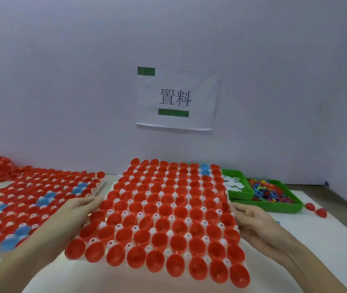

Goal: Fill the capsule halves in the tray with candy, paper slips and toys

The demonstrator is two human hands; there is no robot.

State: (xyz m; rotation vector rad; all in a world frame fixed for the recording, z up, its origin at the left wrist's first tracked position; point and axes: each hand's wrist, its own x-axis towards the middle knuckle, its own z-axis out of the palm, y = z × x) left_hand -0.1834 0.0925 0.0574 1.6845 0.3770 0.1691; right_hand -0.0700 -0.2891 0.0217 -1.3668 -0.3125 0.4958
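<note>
Bare fingers of the left hand [74, 210] and the right hand [253, 220] lie against the two side edges of the tray [169, 233]; each grip is flat and stretched rather than curled, though the fingertips slip under the rim and I cannot tell how far they reach. Red capsule halves [164, 210] stand open-side up in nearly every pocket, with two blue ones [204, 169] in the far right corner; whether anything lies inside them is hard to make out. Left of it, a second tray [41, 199] of red and blue halves is blurred and cut off by the frame. To the right, green bins hold paper slips [235, 183] and coloured toys [270, 192], partly hidden behind the tray. Two loose red halves [316, 210] lie on the white bench [327, 240]. A paper sign [176, 98] hangs on the wall.
</note>
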